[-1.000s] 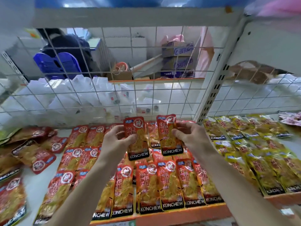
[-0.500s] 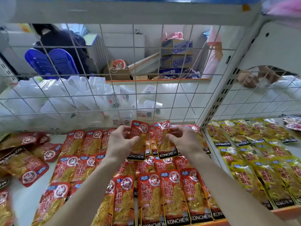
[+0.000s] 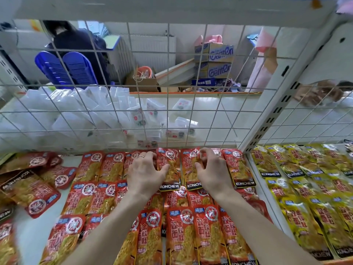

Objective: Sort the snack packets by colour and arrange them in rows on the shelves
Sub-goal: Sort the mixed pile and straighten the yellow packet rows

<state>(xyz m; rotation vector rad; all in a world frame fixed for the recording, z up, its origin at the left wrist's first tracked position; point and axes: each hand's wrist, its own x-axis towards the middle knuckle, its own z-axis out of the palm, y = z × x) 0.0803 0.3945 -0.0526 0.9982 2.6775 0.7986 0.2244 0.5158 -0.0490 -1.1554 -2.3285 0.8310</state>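
Red KONCHEW snack packets lie in rows on the white shelf [image 3: 34,234]. My left hand [image 3: 145,174] holds one red packet [image 3: 169,169] down flat in the back row, thumb on its front. My right hand [image 3: 212,172] pinches a second red packet [image 3: 189,169] right beside it, fingers curled over its top. Both packets rest against the wire mesh back [image 3: 168,119]. Loose red packets [image 3: 30,190] lie scattered at the left. Yellow packets [image 3: 305,190] fill the neighbouring bay to the right.
A white perforated upright [image 3: 275,111] divides the two bays. Behind the mesh are white plastic packs [image 3: 80,113], cardboard boxes [image 3: 215,60], blue chairs [image 3: 65,67] and a seated person [image 3: 76,43]. An orange shelf lip runs along the front edge.
Both hands have carried the two red packets away from me and lowered them from mid-air onto the back row against the mesh.
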